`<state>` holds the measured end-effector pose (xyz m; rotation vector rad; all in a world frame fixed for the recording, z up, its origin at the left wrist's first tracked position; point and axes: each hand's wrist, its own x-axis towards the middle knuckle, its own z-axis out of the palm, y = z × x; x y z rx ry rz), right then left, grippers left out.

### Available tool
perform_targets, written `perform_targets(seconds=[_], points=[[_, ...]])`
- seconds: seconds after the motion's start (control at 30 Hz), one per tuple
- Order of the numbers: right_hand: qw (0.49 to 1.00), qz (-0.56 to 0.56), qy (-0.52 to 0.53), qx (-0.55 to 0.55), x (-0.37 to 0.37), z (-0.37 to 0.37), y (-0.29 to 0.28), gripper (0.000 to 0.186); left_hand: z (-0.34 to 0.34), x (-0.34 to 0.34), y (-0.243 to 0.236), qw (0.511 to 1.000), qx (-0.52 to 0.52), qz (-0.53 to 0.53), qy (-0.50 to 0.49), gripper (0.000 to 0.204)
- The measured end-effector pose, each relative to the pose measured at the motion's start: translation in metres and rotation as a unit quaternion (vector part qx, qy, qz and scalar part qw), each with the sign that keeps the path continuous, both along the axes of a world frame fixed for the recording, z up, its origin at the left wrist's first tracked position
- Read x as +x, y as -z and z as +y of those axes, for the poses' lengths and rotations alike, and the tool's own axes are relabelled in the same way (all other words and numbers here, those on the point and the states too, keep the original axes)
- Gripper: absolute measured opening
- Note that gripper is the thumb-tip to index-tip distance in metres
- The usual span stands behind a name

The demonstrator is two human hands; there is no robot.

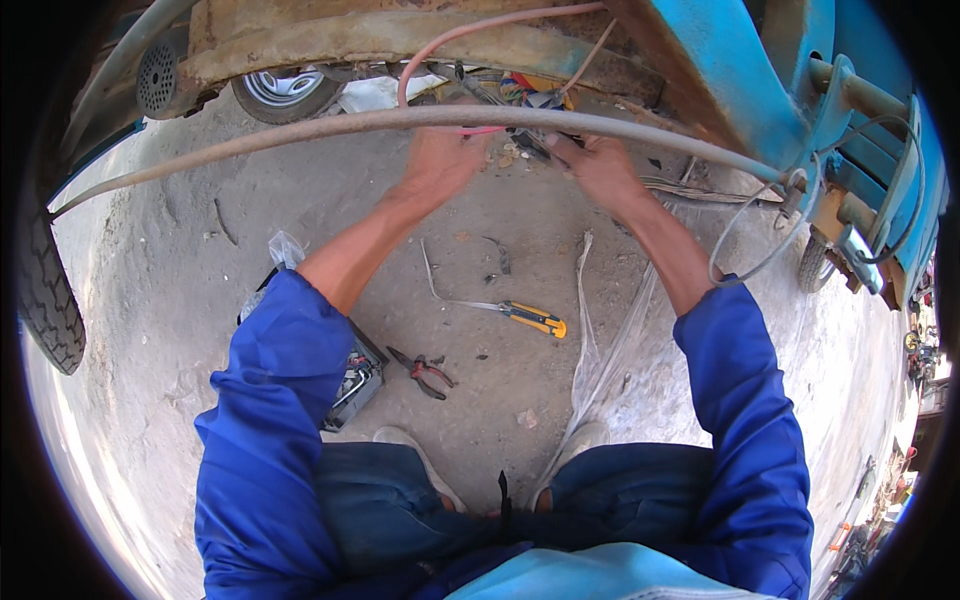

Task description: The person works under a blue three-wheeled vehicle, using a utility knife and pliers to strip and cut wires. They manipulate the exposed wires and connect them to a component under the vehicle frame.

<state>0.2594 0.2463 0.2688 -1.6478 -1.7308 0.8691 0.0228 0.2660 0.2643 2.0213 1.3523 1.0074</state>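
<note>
Both arms reach forward to a rusty, blue-painted vehicle frame. My left hand (445, 158) is closed beneath a grey curved pipe (420, 117), its fingers partly hidden. A thin pink wire (482, 131) shows at its fingertips. Opposite it, my right hand (600, 165) pinches something dark and narrow (535, 146), too blurred to name. Just beyond the pipe hangs a bundle of coloured wires (525, 90). On the ground between my arms lies a yellow utility knife (533, 318). Pliers with red and black handles (422, 373) rest nearer my feet.
An open dark toolbox (358, 382) stands beside my left arm. A reddish hose (440, 45) arches above the pipe. Grey cable loops (725, 235) hang at the right by the blue frame (720, 70). Clear plastic sheeting (600, 350) stretches along the dusty ground.
</note>
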Motion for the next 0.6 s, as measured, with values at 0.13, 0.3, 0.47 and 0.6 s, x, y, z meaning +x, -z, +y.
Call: perform_targets(seconds=[0.13, 0.3, 0.47, 0.6], points=[[0.991, 0.130, -0.012, 0.030, -0.007, 0.000, 0.008, 0.013, 0.008, 0.009, -0.008, 0.968, 0.242, -0.044, 0.050, 0.025], [0.995, 0.091, -0.018, 0.039, 0.000, 0.009, 0.017, 0.024, 0.020, 0.011, -0.010, 0.944, 0.292, 0.125, 0.092, 0.021], [0.991, 0.113, -0.017, 0.075, -0.002, 0.005, 0.017, 0.023, 0.025, 0.004, -0.025, 0.978, 0.123, 0.047, 0.160, 0.012], [0.987, 0.137, 0.006, 0.080, -0.010, -0.006, 0.009, 0.016, 0.025, 0.008, -0.026, 0.979, 0.130, 0.060, 0.144, 0.023]])
